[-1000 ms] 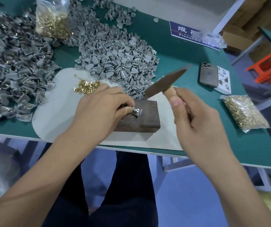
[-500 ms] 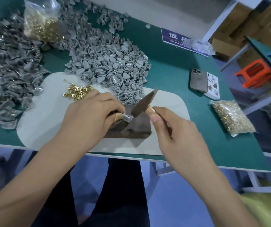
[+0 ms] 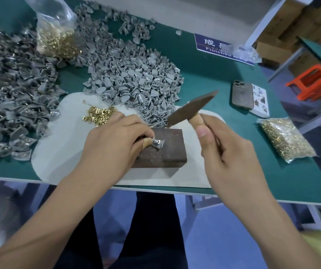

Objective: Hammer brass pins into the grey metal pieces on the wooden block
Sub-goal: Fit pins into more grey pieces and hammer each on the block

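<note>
Lifted again, the hammer is hovering clear of the wooden block.
Right hand is gripping its handle; left hand is pinching the grey metal piece on the block's top.

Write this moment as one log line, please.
left hand pinches piece on block | right hand holds hammer raised | pins beside

Bare forearms, tan tape on thumb, dk trousers
</note>
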Demonstrator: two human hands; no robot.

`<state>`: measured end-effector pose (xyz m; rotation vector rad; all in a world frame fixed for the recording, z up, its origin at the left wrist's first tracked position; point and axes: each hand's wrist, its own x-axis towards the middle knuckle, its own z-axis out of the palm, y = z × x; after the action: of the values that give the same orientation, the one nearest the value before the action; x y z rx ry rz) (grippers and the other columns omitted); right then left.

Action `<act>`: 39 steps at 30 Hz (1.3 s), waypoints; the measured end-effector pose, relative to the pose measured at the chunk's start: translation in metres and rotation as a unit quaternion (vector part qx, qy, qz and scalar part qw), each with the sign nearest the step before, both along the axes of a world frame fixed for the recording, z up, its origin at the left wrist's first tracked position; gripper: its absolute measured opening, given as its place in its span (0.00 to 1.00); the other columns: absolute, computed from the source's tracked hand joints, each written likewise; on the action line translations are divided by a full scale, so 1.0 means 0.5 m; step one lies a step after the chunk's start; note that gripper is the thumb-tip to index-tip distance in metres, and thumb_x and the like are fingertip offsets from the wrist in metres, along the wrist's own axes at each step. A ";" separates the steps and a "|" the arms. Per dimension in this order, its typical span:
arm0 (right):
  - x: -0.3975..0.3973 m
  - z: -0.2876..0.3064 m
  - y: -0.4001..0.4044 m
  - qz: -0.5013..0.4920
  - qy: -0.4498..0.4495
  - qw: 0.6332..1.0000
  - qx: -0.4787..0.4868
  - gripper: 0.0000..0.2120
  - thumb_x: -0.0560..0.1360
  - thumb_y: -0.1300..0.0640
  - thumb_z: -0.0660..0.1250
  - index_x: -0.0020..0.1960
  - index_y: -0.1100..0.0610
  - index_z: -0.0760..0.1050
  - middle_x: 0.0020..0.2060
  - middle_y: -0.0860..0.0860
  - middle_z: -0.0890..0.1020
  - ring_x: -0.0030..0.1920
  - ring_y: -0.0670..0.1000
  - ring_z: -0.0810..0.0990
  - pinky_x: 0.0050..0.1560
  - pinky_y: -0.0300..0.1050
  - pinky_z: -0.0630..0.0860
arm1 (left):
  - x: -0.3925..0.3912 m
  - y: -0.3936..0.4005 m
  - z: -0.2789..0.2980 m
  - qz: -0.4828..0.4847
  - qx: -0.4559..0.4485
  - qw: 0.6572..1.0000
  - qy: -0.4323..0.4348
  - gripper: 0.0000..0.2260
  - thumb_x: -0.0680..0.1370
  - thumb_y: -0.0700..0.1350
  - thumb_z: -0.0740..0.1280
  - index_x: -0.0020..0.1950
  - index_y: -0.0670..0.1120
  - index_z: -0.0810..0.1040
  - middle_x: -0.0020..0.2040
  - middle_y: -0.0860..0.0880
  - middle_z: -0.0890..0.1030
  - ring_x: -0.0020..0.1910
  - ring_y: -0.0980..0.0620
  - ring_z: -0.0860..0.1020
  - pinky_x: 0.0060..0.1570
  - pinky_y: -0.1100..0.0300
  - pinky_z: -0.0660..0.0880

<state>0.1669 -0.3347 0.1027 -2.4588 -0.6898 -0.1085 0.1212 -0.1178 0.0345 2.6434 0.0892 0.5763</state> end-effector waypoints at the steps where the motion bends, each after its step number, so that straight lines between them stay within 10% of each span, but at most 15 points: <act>1: -0.004 -0.007 0.002 0.004 0.012 1.000 -0.006 0.14 0.85 0.40 0.53 0.63 0.39 0.74 0.31 0.41 0.74 0.32 0.48 0.71 0.34 0.45 0.71 | 0.000 0.000 0.000 0.001 0.002 1.000 -0.001 0.05 0.77 0.57 0.67 0.49 0.60 0.82 0.46 0.64 0.75 0.50 0.54 0.73 0.33 0.61 0.62; 20: -0.003 -0.030 -0.002 0.046 0.035 0.993 -0.104 0.16 0.83 0.38 0.52 0.65 0.36 0.72 0.29 0.38 0.73 0.30 0.49 0.68 0.31 0.48 0.68 | -0.002 -0.008 0.001 0.012 -0.005 1.000 -0.001 0.06 0.78 0.58 0.66 0.51 0.60 0.81 0.46 0.60 0.78 0.50 0.53 0.71 0.36 0.55 0.73; 26: -0.022 -0.014 -0.015 -0.022 -0.047 0.993 0.102 0.10 0.84 0.42 0.55 0.58 0.32 0.74 0.34 0.43 0.76 0.33 0.48 0.74 0.32 0.32 0.68 | 0.000 -0.016 0.005 0.020 -0.033 0.999 0.005 0.07 0.78 0.58 0.66 0.51 0.60 0.83 0.47 0.60 0.79 0.52 0.53 0.72 0.39 0.55 0.72; 31: -0.019 -0.049 -0.002 -0.002 0.034 0.997 -0.063 0.13 0.84 0.39 0.54 0.63 0.38 0.74 0.29 0.42 0.74 0.30 0.49 0.69 0.34 0.49 0.72 | -0.005 -0.016 0.004 0.032 -0.033 0.999 0.012 0.08 0.79 0.58 0.65 0.52 0.60 0.83 0.47 0.59 0.78 0.52 0.54 0.71 0.39 0.55 0.72; 39: -0.023 -0.032 0.002 -0.025 0.008 0.999 -0.027 0.13 0.84 0.38 0.53 0.64 0.35 0.72 0.34 0.38 0.79 0.33 0.45 0.75 0.35 0.44 0.75 | -0.008 -0.007 0.006 0.019 -0.009 1.000 0.002 0.05 0.78 0.56 0.68 0.50 0.60 0.82 0.46 0.61 0.78 0.50 0.55 0.72 0.35 0.58 0.68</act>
<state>0.1553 -0.3335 0.0865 -2.5255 -0.6325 -0.0896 0.1171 -0.1214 0.0377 2.6310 0.1450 0.5795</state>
